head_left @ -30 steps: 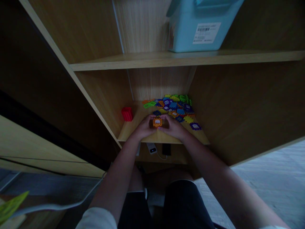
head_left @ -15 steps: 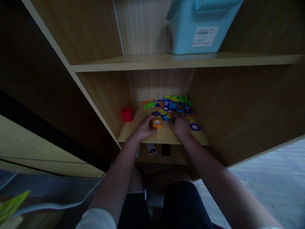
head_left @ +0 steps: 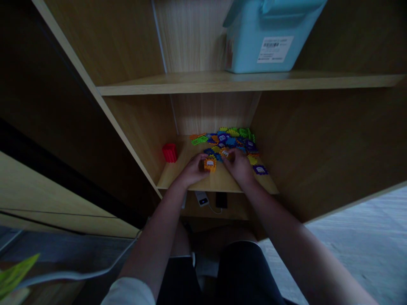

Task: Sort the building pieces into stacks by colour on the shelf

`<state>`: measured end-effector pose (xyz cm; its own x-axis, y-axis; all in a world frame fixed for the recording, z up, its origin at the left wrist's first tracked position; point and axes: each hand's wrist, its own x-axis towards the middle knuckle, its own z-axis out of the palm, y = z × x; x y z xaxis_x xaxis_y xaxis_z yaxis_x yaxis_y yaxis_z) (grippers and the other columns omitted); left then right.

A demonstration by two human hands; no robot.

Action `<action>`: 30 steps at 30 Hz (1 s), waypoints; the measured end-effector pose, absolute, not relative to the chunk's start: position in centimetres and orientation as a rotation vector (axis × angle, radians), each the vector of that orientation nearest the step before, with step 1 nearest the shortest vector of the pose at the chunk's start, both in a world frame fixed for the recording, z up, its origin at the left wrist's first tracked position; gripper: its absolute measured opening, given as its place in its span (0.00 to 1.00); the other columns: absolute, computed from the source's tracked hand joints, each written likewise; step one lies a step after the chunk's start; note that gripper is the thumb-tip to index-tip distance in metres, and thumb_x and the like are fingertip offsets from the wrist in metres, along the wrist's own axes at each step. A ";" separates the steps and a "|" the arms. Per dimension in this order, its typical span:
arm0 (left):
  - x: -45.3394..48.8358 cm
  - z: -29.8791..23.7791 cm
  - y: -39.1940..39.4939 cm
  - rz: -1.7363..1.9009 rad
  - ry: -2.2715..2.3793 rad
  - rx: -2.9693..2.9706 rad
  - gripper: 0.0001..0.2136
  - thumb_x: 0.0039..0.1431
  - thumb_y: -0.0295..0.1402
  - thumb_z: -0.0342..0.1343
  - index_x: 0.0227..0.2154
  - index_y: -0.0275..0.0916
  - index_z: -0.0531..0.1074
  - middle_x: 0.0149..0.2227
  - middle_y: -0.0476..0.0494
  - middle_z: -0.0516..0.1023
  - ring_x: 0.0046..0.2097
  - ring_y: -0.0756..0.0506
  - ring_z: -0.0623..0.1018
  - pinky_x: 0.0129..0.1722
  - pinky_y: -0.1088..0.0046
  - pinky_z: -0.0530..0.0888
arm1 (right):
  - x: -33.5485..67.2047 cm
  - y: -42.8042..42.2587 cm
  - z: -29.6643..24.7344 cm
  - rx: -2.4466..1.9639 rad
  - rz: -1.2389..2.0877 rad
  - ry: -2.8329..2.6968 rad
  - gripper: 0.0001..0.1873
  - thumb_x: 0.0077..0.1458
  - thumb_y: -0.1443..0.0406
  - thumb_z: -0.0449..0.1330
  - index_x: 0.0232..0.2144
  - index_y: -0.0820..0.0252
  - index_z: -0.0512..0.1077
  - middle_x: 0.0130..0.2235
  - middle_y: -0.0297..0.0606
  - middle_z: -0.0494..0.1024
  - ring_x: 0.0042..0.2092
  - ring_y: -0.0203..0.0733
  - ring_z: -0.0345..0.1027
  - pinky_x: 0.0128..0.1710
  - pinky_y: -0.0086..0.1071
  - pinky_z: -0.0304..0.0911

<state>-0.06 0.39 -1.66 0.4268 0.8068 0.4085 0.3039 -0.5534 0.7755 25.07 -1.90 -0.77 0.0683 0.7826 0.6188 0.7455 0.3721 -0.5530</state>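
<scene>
My left hand (head_left: 194, 169) is closed on a small orange block structure (head_left: 210, 164) with a white printed mark, near the front of the lower shelf. To its right, my right hand (head_left: 239, 164) pinches an orange interlocking piece (head_left: 224, 153), also with a white mark, just above the pile. Behind both hands spreads a heap of interlocking plastic pieces (head_left: 230, 140) in blue, green, yellow, orange and purple. A purple piece (head_left: 260, 170) lies apart by the right wall. At the left of the shelf stands a red block structure (head_left: 169, 152).
A light blue plastic bin (head_left: 263, 46) with a label sits on the upper shelf board (head_left: 190, 84). Below the hands, a white device (head_left: 202, 198) and a black device (head_left: 221, 200) with a cable lie on the bottom level. Side walls flank the compartment.
My right hand has lifted an orange piece out of the pile and moved slightly left with it, toward the left hand. The left hand stays in place with its orange structure.
</scene>
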 end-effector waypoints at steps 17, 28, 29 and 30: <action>-0.1 0.4 -0.6 1.310 0.791 2.111 0.14 0.71 0.46 0.61 0.36 0.41 0.80 0.62 0.34 0.76 0.66 0.37 0.75 0.69 0.49 0.70 | 23.8 -3.5 -0.2 -0.786 -0.062 -2.005 0.16 0.65 0.62 0.71 0.52 0.50 0.73 0.61 0.45 0.81 0.62 0.55 0.77 0.62 0.57 0.74; -0.1 0.2 -0.3 1.355 0.879 2.052 0.11 0.71 0.43 0.61 0.38 0.41 0.79 0.59 0.35 0.79 0.63 0.37 0.77 0.68 0.51 0.71 | 23.8 -3.5 -0.2 -0.889 -0.038 -1.963 0.17 0.64 0.59 0.72 0.51 0.50 0.72 0.57 0.45 0.82 0.59 0.57 0.77 0.61 0.57 0.73; -0.1 0.0 -0.3 1.357 0.927 2.022 0.11 0.71 0.43 0.60 0.41 0.41 0.79 0.57 0.36 0.79 0.62 0.37 0.78 0.68 0.51 0.71 | 23.8 -3.4 -0.3 -0.919 -0.025 -1.949 0.18 0.64 0.58 0.72 0.51 0.50 0.72 0.56 0.46 0.83 0.58 0.58 0.78 0.59 0.57 0.74; -0.1 -0.1 -0.2 1.353 0.980 1.982 0.11 0.72 0.43 0.59 0.45 0.42 0.79 0.57 0.37 0.80 0.62 0.37 0.78 0.68 0.51 0.71 | 23.8 -3.3 -0.4 -0.952 -0.010 -1.932 0.19 0.63 0.57 0.73 0.51 0.51 0.72 0.54 0.46 0.83 0.56 0.58 0.78 0.58 0.56 0.75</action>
